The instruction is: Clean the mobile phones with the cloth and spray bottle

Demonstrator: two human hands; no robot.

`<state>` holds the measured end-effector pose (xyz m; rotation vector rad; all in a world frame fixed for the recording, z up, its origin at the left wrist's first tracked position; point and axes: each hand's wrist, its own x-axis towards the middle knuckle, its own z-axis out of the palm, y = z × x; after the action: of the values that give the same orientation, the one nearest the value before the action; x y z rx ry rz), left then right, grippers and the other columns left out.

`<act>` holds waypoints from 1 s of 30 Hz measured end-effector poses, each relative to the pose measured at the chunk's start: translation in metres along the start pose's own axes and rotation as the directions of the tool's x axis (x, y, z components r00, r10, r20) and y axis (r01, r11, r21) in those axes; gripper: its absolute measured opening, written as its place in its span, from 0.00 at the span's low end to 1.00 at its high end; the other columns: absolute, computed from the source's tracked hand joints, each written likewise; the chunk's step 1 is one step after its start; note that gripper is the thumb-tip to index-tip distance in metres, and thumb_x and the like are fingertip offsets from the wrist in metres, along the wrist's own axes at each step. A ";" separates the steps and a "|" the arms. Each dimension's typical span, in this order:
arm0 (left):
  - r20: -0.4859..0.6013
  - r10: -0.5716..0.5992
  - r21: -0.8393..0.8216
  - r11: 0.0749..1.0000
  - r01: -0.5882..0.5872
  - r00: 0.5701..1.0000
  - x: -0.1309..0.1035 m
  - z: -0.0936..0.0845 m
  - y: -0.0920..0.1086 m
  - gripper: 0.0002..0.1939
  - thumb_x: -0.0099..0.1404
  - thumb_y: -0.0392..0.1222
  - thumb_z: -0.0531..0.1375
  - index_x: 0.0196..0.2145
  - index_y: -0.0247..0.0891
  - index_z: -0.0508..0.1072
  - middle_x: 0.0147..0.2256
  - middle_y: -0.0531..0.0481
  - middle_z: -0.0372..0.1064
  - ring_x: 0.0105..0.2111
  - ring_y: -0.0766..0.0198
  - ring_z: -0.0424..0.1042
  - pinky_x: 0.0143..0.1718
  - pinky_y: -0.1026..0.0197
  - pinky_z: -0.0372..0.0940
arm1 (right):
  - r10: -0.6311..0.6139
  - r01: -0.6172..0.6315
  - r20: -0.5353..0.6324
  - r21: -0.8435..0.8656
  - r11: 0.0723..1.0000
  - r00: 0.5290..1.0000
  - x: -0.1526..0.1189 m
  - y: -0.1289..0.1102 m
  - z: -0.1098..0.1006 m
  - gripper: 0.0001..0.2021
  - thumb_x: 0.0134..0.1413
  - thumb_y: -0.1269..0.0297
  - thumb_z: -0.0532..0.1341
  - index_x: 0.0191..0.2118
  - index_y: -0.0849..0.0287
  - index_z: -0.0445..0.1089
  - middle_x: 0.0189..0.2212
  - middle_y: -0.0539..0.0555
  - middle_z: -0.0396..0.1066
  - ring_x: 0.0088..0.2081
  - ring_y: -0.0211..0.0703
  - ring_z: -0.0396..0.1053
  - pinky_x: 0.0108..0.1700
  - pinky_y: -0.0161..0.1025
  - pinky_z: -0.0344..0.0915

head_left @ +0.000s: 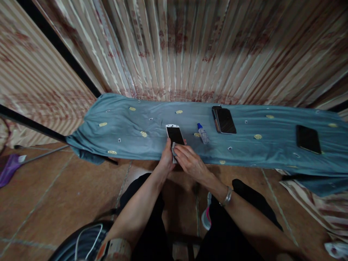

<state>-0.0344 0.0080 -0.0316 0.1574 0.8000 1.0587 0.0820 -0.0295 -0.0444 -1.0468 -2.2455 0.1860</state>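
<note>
A white smartphone with a dark screen rests in my left hand, whose fingers wrap its lower part from below. My right hand presses a small grey cloth onto the lower part of the screen. The bottom of the phone is hidden by the cloth and my fingers. To the right of my hands, a small clear bottle with a blue cap lies on the cloth-covered table.
A blue-green patterned cloth covers the narrow table. Dark phones are stacked right of the bottle, and another dark phone lies farther right. Striped curtains hang behind. A purple dustpan is on the floor at left.
</note>
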 end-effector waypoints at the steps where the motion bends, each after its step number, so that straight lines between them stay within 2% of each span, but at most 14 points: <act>1: -0.001 0.000 -0.009 1.000 0.000 1.000 0.000 0.000 0.001 0.32 0.74 0.56 0.43 0.49 0.26 0.76 0.38 0.36 0.79 0.42 0.56 0.79 0.47 0.58 0.71 | -0.002 0.002 0.009 -0.010 1.000 1.000 0.000 0.001 -0.001 0.21 0.68 0.71 0.50 0.61 0.62 0.68 0.56 0.65 0.71 0.58 0.54 0.67 0.62 0.55 0.67; 6: -0.013 0.010 0.000 1.000 -0.010 1.000 0.002 -0.001 0.003 0.32 0.73 0.56 0.43 0.48 0.26 0.76 0.38 0.36 0.79 0.44 0.54 0.78 0.49 0.55 0.70 | -0.002 0.003 0.021 -0.050 0.999 1.000 -0.002 0.005 -0.006 0.19 0.68 0.71 0.50 0.59 0.61 0.70 0.55 0.62 0.72 0.56 0.53 0.68 0.60 0.54 0.69; 10: -0.010 0.095 0.038 0.995 -0.094 0.995 0.002 -0.003 0.006 0.30 0.73 0.56 0.45 0.42 0.29 0.78 0.36 0.38 0.79 0.44 0.53 0.78 0.50 0.54 0.69 | 0.014 -0.013 0.010 -0.069 0.998 1.000 -0.005 0.014 -0.010 0.19 0.68 0.70 0.50 0.57 0.61 0.72 0.53 0.62 0.74 0.53 0.53 0.70 0.58 0.54 0.70; 15: 0.000 0.153 0.051 0.987 -0.153 0.988 -0.002 -0.002 0.009 0.30 0.74 0.53 0.43 0.38 0.32 0.78 0.33 0.42 0.79 0.34 0.60 0.77 0.47 0.58 0.68 | 0.051 -0.051 -0.004 -0.076 0.996 0.999 -0.008 0.022 -0.014 0.19 0.69 0.69 0.49 0.57 0.59 0.72 0.52 0.61 0.75 0.51 0.52 0.71 0.56 0.53 0.72; 18: -0.002 0.155 0.046 0.987 -0.155 0.988 -0.002 -0.001 0.007 0.30 0.74 0.53 0.43 0.37 0.32 0.78 0.32 0.43 0.79 0.32 0.61 0.76 0.46 0.59 0.69 | 0.030 -0.031 -0.004 -0.089 0.996 1.000 -0.009 0.019 -0.013 0.19 0.69 0.69 0.50 0.57 0.60 0.73 0.52 0.61 0.75 0.50 0.52 0.71 0.56 0.53 0.72; 22: -0.005 0.139 0.039 0.990 -0.139 0.990 -0.001 -0.002 0.004 0.30 0.73 0.56 0.44 0.37 0.31 0.78 0.32 0.41 0.79 0.36 0.58 0.78 0.48 0.57 0.68 | -0.021 0.018 -0.033 -0.087 0.996 0.999 -0.009 0.014 -0.010 0.19 0.68 0.70 0.50 0.57 0.62 0.73 0.51 0.62 0.75 0.51 0.52 0.71 0.55 0.51 0.72; 26: -0.031 0.114 0.050 0.992 -0.112 0.993 -0.002 -0.003 0.002 0.31 0.72 0.58 0.45 0.41 0.28 0.78 0.34 0.38 0.79 0.41 0.55 0.78 0.50 0.56 0.69 | -0.096 0.088 -0.089 -0.100 0.991 0.991 -0.009 0.012 -0.004 0.17 0.67 0.71 0.52 0.55 0.65 0.73 0.50 0.64 0.75 0.51 0.53 0.71 0.54 0.51 0.73; 30: -0.061 0.050 0.054 0.997 -0.047 0.997 -0.004 0.000 -0.002 0.33 0.74 0.56 0.42 0.44 0.26 0.77 0.34 0.37 0.79 0.41 0.56 0.79 0.47 0.57 0.71 | -0.121 0.113 -0.102 -0.077 0.991 0.987 -0.010 0.009 0.002 0.17 0.66 0.72 0.53 0.55 0.63 0.73 0.49 0.63 0.75 0.52 0.53 0.71 0.56 0.51 0.73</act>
<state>-0.0343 0.0035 -0.0301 0.1902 0.8840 1.0934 0.0913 -0.0300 -0.0544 -0.9351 -2.2228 0.0006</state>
